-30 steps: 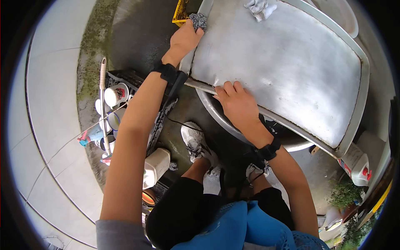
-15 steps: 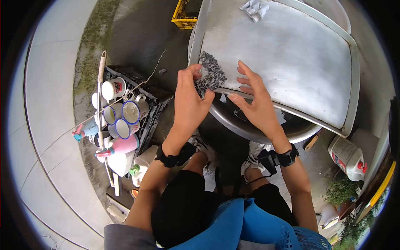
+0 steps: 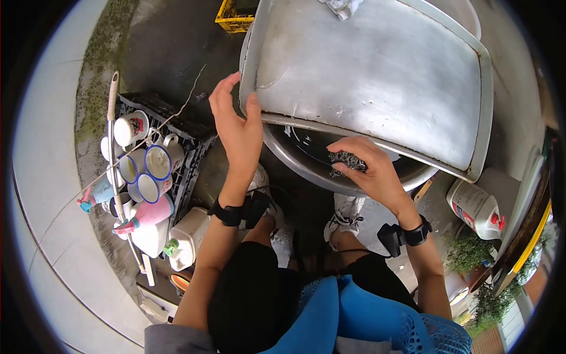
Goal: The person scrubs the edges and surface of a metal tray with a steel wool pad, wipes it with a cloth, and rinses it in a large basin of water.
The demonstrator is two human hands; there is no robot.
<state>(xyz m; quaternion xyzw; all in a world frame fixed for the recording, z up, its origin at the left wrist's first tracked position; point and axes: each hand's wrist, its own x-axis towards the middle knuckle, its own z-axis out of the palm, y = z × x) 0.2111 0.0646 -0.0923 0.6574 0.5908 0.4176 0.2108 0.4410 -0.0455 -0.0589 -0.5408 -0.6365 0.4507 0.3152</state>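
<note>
A large, shallow metal baking tray [image 3: 371,65] rests at a slant across a round metal basin [image 3: 289,158]. My left hand [image 3: 237,127] is at the tray's near left corner. Its thumb lies over the rim and its fingers reach along the outer side, the fingertips against the edge. Closed around a grey steel wool scourer [image 3: 348,160], my right hand [image 3: 374,171] hovers above the basin opening, just on my side of the tray's front edge. Part of the scourer is hidden by the fingers. A crumpled whitish cloth or wad [image 3: 343,7] lies at the tray's far side.
To the left, a black crate [image 3: 194,154] holds enamel mugs [image 3: 158,162] and spray bottles [image 3: 154,211], with a long-handled pole [image 3: 112,100] across it. A yellow crate [image 3: 233,23] stands far left. A white jug [image 3: 471,206] with a red cap is at right.
The scourer has passed from my left hand to my right, which has drawn back over the basin. My left hand has moved out to the tray's corner. The view has shifted.
</note>
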